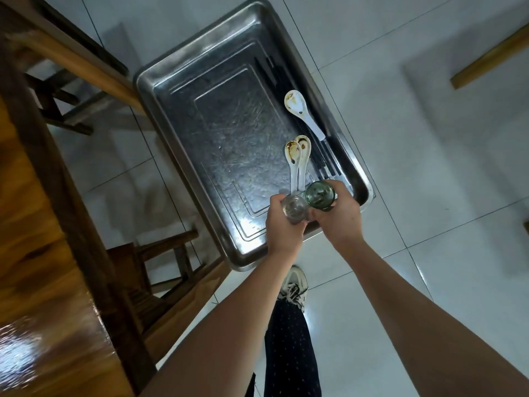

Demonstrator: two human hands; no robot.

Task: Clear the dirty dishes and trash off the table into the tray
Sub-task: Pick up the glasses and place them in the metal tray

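Observation:
A large steel tray stands on the white tiled floor. My left hand grips a clear glass over the tray's near right corner. My right hand grips a green glass right beside it, the two glasses almost touching. Two dirty white spoons lie together in the tray just beyond the glasses. A third dirty white spoon lies farther back along the right side. Dark chopsticks lie along the tray's right wall.
The wooden table fills the left edge of the view. Wooden stools stand between table and tray, close to the tray's left rim. My leg and shoe are just below the tray. White floor tiles spread to the right.

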